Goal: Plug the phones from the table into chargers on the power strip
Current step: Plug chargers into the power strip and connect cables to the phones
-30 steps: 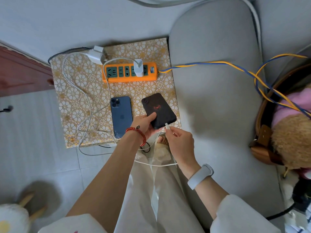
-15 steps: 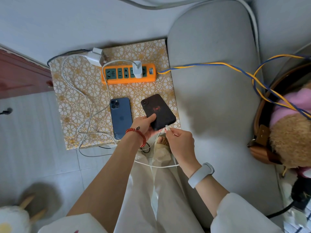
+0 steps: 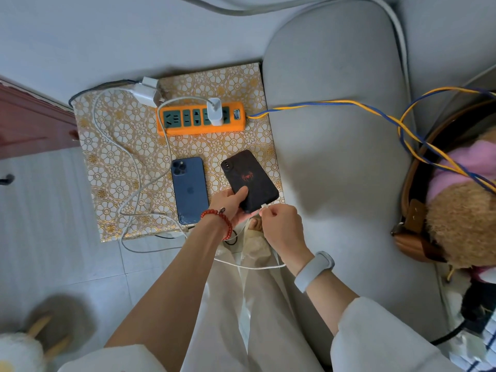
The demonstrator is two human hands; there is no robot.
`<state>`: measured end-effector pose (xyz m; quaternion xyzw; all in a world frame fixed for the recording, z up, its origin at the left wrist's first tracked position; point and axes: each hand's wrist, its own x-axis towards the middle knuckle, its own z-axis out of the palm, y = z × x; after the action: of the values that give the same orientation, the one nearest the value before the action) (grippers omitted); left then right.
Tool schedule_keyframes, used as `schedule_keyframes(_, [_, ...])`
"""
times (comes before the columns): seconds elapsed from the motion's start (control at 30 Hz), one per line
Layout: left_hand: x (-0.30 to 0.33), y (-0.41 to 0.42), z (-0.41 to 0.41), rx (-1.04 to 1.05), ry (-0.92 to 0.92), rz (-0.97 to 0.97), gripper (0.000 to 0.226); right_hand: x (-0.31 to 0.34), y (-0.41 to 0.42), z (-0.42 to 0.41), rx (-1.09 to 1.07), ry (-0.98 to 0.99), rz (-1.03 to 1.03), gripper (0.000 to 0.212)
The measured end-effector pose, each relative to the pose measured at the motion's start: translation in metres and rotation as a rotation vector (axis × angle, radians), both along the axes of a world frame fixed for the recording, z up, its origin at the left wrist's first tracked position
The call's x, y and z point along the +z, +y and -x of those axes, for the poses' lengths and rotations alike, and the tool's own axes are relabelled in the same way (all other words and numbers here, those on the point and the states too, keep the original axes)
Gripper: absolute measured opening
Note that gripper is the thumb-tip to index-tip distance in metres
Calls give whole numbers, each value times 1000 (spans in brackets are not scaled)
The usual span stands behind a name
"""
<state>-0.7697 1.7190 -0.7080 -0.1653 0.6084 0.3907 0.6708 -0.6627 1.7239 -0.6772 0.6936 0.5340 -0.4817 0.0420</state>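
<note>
Head view: your left hand (image 3: 231,202) gripped the black phone (image 3: 251,181) at the table's (image 3: 112,167) near edge; your right hand (image 3: 281,224) pinched the cable plug (image 3: 264,206) touching its bottom end.

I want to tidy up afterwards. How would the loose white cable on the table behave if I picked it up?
Probably floppy: the white cable lies in loose curves across the table. Likely light for its length, being thin. It may drag the unplugged charger at its end, and it hangs over the table's front edge, so it could snag.
</note>
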Motion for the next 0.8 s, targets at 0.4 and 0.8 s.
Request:
schedule_keyframes(0.4, [-42, 17, -30, -764, 639, 34, 32, -1, 21, -37, 560, -126, -432, 29])
schedule_keyframes(0.8, [-1, -20, 26, -970, 1412, 22, 39, -13, 29, -11, 678, -145, -396, 35])
